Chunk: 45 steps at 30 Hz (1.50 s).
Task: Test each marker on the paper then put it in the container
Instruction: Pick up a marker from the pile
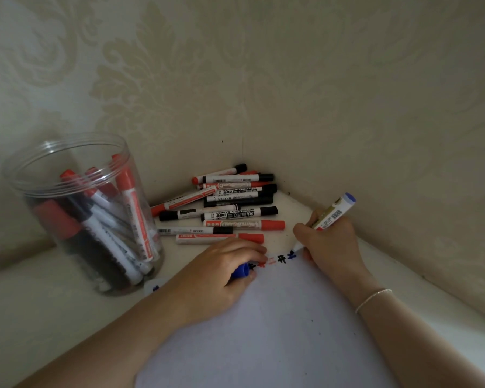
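Observation:
My right hand (331,242) grips a blue marker (335,212), its tip touching the white paper (277,331) beside a row of small black, red and blue test marks (280,259). My left hand (224,273) rests on the paper's upper left part and holds the blue cap (240,270) in curled fingers. A clear plastic container (79,214) at the left holds several red and black markers. A pile of red and black markers (224,205) lies in the corner behind my hands.
Patterned wallpaper walls meet in a corner just behind the pile. The cream shelf surface (39,303) extends left and in front of the container. A thin bracelet (373,299) circles my right wrist.

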Each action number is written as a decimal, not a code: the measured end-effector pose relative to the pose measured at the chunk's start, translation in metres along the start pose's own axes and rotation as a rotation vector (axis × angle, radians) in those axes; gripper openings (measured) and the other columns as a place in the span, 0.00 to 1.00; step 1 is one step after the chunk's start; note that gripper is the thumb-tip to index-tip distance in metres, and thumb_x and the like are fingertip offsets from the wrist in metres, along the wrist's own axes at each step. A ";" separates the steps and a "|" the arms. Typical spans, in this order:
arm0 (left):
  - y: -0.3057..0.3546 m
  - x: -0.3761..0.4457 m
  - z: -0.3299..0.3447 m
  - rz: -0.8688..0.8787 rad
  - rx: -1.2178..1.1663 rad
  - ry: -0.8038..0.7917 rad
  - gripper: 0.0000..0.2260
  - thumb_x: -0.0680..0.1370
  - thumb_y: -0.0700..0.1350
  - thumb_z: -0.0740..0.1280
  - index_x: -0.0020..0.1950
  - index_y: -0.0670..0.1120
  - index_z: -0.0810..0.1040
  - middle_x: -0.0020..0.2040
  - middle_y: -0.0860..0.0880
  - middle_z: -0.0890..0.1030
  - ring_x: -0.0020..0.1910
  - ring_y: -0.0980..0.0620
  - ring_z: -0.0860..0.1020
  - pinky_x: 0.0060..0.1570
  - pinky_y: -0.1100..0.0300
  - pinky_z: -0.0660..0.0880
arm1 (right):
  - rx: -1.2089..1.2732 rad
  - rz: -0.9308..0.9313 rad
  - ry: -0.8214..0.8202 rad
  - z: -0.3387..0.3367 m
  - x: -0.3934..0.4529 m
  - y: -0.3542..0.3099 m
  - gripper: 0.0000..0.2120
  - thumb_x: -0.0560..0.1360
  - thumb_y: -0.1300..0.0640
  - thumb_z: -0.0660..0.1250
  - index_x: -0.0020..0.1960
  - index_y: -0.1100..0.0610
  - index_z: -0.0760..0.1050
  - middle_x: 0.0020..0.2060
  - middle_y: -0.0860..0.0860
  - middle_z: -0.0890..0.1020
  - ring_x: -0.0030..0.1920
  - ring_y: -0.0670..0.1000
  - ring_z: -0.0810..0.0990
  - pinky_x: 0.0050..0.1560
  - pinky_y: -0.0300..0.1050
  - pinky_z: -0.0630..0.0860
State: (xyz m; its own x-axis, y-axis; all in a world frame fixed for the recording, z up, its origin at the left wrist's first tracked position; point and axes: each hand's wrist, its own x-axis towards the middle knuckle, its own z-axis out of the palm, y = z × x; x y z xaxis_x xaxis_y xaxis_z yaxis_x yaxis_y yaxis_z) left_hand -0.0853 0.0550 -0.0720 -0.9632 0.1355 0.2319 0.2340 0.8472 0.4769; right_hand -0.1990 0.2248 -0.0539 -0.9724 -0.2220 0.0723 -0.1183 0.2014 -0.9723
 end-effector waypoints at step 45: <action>-0.004 -0.001 0.000 -0.020 0.077 0.179 0.09 0.79 0.59 0.54 0.48 0.56 0.68 0.38 0.60 0.69 0.35 0.58 0.71 0.31 0.67 0.62 | 0.638 0.053 -0.379 -0.002 -0.007 -0.008 0.14 0.68 0.62 0.68 0.25 0.55 0.71 0.25 0.49 0.74 0.31 0.45 0.78 0.37 0.40 0.74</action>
State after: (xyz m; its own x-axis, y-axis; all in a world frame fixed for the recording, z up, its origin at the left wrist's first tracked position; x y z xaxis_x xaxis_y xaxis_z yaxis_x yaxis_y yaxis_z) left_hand -0.0847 0.0517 -0.0738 -0.9271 0.0300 0.3736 0.1971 0.8868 0.4181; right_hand -0.1920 0.2263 -0.0465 -0.8240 -0.5642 0.0525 0.1785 -0.3464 -0.9209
